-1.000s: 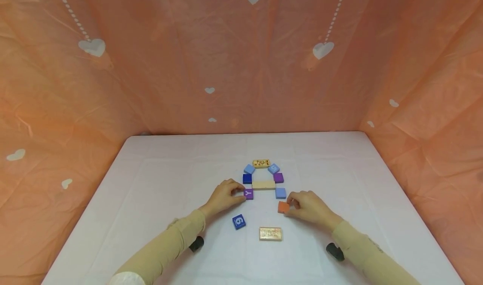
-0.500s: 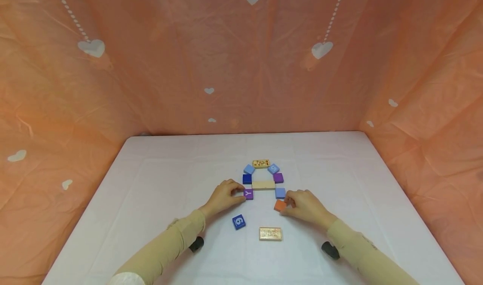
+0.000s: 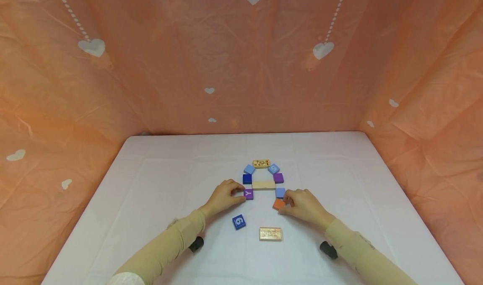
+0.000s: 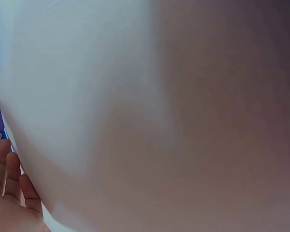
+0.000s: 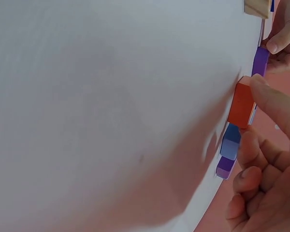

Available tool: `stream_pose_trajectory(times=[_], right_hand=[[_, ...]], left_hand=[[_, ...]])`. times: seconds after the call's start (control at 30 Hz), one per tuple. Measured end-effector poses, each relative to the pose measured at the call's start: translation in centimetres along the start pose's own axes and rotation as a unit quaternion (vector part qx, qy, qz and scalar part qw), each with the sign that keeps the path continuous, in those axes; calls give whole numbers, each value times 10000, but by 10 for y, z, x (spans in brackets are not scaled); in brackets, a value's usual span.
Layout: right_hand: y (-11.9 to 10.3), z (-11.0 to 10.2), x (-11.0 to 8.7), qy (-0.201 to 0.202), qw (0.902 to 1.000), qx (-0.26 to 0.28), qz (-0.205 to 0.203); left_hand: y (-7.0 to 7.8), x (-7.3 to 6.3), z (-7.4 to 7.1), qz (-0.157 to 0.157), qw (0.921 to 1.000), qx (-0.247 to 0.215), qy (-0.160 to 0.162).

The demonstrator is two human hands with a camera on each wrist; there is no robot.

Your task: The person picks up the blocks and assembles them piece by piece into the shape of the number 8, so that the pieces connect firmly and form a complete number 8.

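Thumb and fingertips of my right hand point(image 3: 305, 206) pinch an orange square block point(image 3: 279, 204), tilted at an angle just below a light blue block point(image 3: 280, 193). My left hand point(image 3: 224, 196) pinches the purple block marked Y point(image 3: 248, 193) by its edges, flat on the cloth. Between the two sides lies a plain wooden bar point(image 3: 263, 185). In the right wrist view the orange block point(image 5: 241, 102) shows between thumb and fingers, with the left hand point(image 5: 285, 41) beyond. Only the fingers point(image 4: 12, 176) and the edge of the purple block show in the left wrist view.
Farther back, a dark blue block point(image 3: 247, 179), a purple block point(image 3: 278, 177), two light blue blocks and a gold bar point(image 3: 261, 164) form an arch. Nearer lie a dark blue block marked 6 point(image 3: 239, 221) and another gold bar point(image 3: 270, 234). Orange cloth walls surround the white table point(image 3: 170, 163).
My right hand has slid the orange block left and slightly away from me, up close to the light blue block, turning it a little. The left hand has stayed on the purple block.
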State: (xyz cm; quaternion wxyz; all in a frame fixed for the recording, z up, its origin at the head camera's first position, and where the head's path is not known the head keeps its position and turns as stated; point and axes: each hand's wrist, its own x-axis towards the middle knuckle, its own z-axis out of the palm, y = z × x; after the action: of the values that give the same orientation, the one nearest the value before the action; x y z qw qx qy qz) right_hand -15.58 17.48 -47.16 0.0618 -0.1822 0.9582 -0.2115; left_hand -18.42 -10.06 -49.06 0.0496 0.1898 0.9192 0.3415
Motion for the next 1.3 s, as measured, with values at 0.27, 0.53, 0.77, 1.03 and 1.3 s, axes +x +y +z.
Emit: stream_pose_trajectory(times=[0.27,0.53,0.77,1.03,1.3], right_hand=[[-1,2,0,38,9999,-11,104],[1,3,1,100,9999,-38,-3],[1,3,1,64,10000,-39,-7],[0,3,0,37,10000,-11,89],[-1,3,0,64,9999,33,74]], left_hand=[[0,0,0,0,10000,-11,9],[0,0,1,9,10000,7,18],[-1,0,2,2,10000,-6,8],[0,-4,-3,-74,9994,-328,52],[5,-12,-14,-43,9987,-434,245]])
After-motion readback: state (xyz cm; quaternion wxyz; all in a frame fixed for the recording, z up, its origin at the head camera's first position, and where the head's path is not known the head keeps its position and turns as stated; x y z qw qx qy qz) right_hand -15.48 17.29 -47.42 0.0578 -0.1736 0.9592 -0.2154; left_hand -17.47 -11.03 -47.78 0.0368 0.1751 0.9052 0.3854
